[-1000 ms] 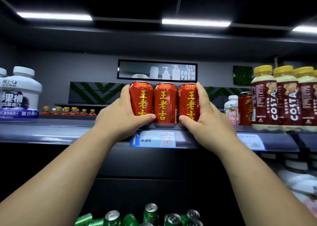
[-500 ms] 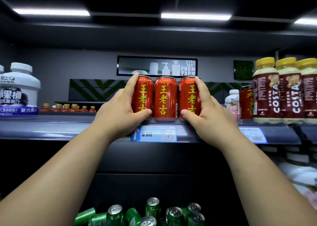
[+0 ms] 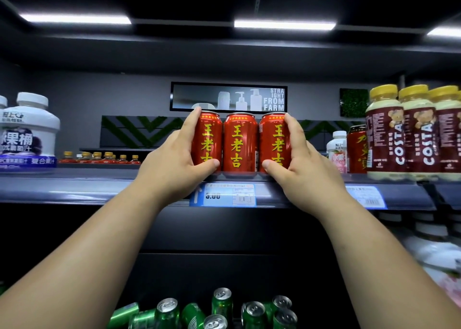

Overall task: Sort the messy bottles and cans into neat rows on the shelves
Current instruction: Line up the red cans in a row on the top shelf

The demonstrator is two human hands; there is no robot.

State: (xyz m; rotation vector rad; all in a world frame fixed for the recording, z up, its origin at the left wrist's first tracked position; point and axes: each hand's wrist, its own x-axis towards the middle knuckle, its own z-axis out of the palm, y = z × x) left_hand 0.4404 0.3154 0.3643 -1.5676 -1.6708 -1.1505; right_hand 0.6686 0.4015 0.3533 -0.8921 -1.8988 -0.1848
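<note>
While only the head view is given, it shows both hands raised to the upper shelf, where three red cans stand upright, side by side and touching, at the front edge just above a blue price tag. The left hand cups the outer side of the leftmost can, its fingers laid up the can's flank and the thumb pressed across the lower front. The right hand mirrors it on the rightmost can, fingers wrapped on the outer side and thumb at the base. Both hands are thus closed on the trio from either end, with the middle can squeezed between its neighbours.

The step in hand looks like squaring this row. To do it well, equal inward pressure from both sides would keep the middle can from popping forward, and the bases should stay flat on the shelf while the labels face out and the fronts line up with the shelf lip.

Counted: three red cans in the held row; a fourth red can stands farther right behind a small white bottle; three yellow-capped Costa bottles show clearly; roughly nine green cans lie jumbled on the lower shelf, not yet sorted; one large white jug stands at left, with another cut off by the frame.
</note>
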